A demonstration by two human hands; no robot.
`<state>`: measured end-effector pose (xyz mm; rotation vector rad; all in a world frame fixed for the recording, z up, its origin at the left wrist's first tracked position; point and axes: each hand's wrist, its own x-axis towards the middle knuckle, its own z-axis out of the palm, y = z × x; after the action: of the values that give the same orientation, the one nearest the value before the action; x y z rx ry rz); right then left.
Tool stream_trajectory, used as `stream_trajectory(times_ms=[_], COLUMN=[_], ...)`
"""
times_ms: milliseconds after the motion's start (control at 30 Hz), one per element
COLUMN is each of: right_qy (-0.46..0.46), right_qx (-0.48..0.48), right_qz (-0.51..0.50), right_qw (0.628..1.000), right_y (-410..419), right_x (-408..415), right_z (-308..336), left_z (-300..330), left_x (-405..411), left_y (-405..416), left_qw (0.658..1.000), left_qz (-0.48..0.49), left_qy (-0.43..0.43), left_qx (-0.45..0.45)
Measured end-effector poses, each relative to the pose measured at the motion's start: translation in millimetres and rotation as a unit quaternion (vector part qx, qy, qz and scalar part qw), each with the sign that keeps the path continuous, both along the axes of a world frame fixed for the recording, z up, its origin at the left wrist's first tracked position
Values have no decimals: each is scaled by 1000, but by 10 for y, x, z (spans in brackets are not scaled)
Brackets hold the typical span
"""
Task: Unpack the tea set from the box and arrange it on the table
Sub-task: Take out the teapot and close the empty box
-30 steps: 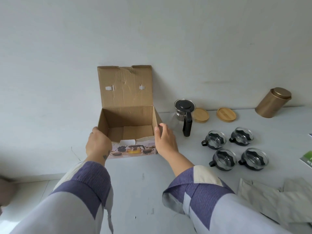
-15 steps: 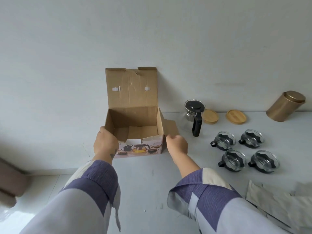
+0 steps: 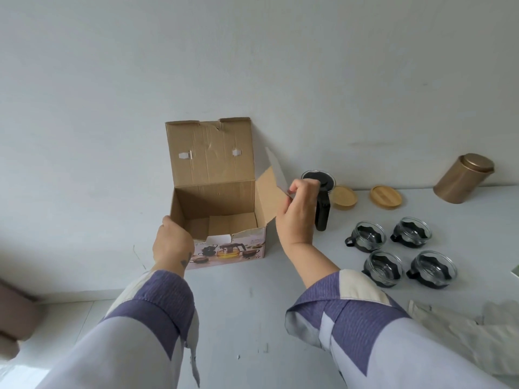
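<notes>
I see the box (image 3: 219,220) standing open at the back of the table (image 3: 252,299), against the wall (image 3: 252,66), its lid (image 3: 209,153) upright and leaning on that wall. Inside I see only bare cardboard; the printed front panel faces me.

My left hand (image 3: 172,244) grasps the box's front left corner, fingers curled over the rim. My right hand (image 3: 297,211) pinches the edge of the right side flap (image 3: 273,189), thumb and fingers closed on it, and the flap stands raised and angled outward.

The tea set lies out on the table, right of the box. The teapot (image 3: 321,197), glass with a black lid and handle, stands just behind my right hand and is partly hidden by it. Beside it lie two round wooden lids, the near lid (image 3: 344,197) touching or almost touching the pot, the far lid (image 3: 385,197) a little apart. Four glass cups with black holders sit in a two-by-two block in front: cup one (image 3: 366,237), cup two (image 3: 411,231), cup three (image 3: 384,268), cup four (image 3: 432,269). A gold tin (image 3: 463,178) stands at the far right by the wall. Crumpled paper (image 3: 466,338) lies at the near right.
</notes>
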<state>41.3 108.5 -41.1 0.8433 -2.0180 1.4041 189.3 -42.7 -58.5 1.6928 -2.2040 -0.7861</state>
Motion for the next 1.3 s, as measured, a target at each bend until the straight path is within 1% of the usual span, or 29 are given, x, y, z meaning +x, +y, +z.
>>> stream_trajectory(times_ms=[100, 267, 500, 633, 767, 833, 900, 933, 1000, 1067, 1133, 1200, 1267, 1300], right_qy=[18, 103, 99, 54, 24, 6, -57, -114, -224, -264, -269, -271, -272, -273], right_qx=[22, 147, 287, 354, 393, 403, 406, 407, 413, 414, 414, 413, 408, 406], right_qz=[60, 95, 128, 135, 149, 135, 101, 94, 104, 121, 133, 136, 137, 137], right_qw=[998, 979, 944, 924, 907, 905, 906, 901, 877, 862, 860, 859, 861, 862], right_y=[-116, -268, -396, -432, -429, -421, -404, -393, -374, -368, -370, -376, -372, -366], right_x=[77, 207, 303, 331, 267, 194, 125, 97, 64, 46, 42, 46, 55, 58], right_z=[51, -88, -142, -207, -215, -219, -251, -276, -319, -339, -335, -333, -335, -332], left_z=[24, 64, -6, -26, -35, -38, -38, -42, -50, -47, -11, 29, 59, 65], left_x=[7, 18, 34, 59, 64, 68, 74, 71, 78, 92, 108, 104, 96, 105], left_y=[22, 63, 30, 5, -4, 2, 7, 5, 1, -6, 0, -8, -37, -56], left_qw=[1000, 1000, 998, 997, 996, 996, 996, 996, 995, 995, 994, 990, 977, 972], left_qz=[-1, 1, 8, -2, -8, -13, -15, -15, -15, -19, -13, 37, 111, 135], left_qy=[-1, 9, 57, 73, 87, 82, 77, 78, 84, 87, 90, 106, 145, 166], left_qx=[-2, -2, 20, 24, 31, 31, 32, 35, 43, 49, 59, 85, 111, 100])
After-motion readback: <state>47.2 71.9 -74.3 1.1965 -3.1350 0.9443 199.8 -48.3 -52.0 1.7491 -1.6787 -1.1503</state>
